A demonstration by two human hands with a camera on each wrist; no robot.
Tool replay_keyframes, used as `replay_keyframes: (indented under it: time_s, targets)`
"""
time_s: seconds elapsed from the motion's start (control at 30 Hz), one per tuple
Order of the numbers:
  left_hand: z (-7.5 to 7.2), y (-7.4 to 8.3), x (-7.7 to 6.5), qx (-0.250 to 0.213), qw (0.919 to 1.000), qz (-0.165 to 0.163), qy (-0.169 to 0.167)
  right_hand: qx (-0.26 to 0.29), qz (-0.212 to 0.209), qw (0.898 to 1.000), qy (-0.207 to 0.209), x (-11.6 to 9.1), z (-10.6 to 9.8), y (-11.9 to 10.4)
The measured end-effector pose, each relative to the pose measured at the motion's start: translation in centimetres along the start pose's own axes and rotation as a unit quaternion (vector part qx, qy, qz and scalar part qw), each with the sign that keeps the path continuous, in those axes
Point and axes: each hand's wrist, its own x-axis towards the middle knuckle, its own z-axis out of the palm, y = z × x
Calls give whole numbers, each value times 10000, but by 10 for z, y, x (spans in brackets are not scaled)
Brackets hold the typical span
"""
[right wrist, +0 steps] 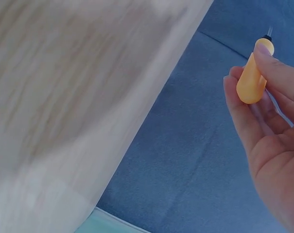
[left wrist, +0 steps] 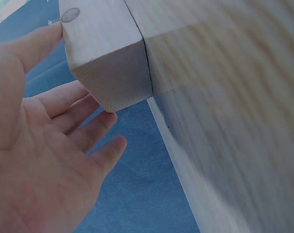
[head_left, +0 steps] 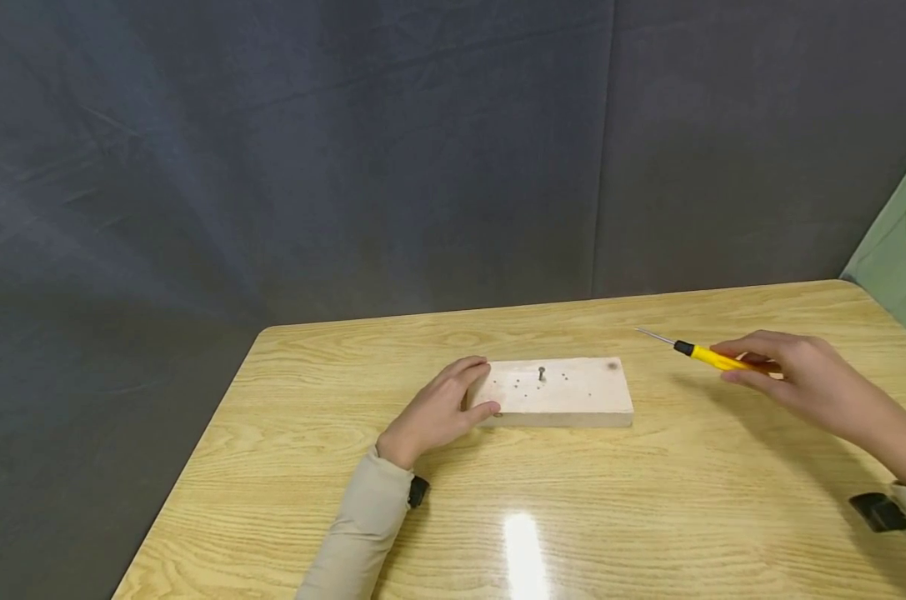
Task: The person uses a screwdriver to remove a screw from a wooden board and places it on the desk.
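A pale wooden block [head_left: 573,392] lies flat on the table, with several small holes in its top and a screw [head_left: 542,373] standing upright near the middle. My left hand [head_left: 439,407] holds the block's left end, thumb at the near edge and fingers at the far edge. In the left wrist view the thumb [left wrist: 40,46] lies beside a round dark spot on the block [left wrist: 108,43]. Off to the right, my right hand [head_left: 798,379] grips a yellow-handled screwdriver [head_left: 711,357] between thumb and fingers, above the table. Its thin metal shaft points left, toward the block's side.
The wood-grain table [head_left: 310,467] has its far edge against a dark cloth backdrop [head_left: 422,167]. A green patterned surface [head_left: 891,250] stands at the far right. Dark wrist devices [head_left: 418,492] sit at both sleeves.
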Motion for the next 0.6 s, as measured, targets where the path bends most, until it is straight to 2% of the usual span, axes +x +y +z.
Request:
replay_keyframes:
  time_s: [0.23,0.6]
  targets:
    - [-1,2,0,2,10000,-25,-27,128,-120,9997,157,7,0,-8]
    - [-2,2,0,-1,10000,-68,-48,330,-98,9993,131,13,-1,-19]
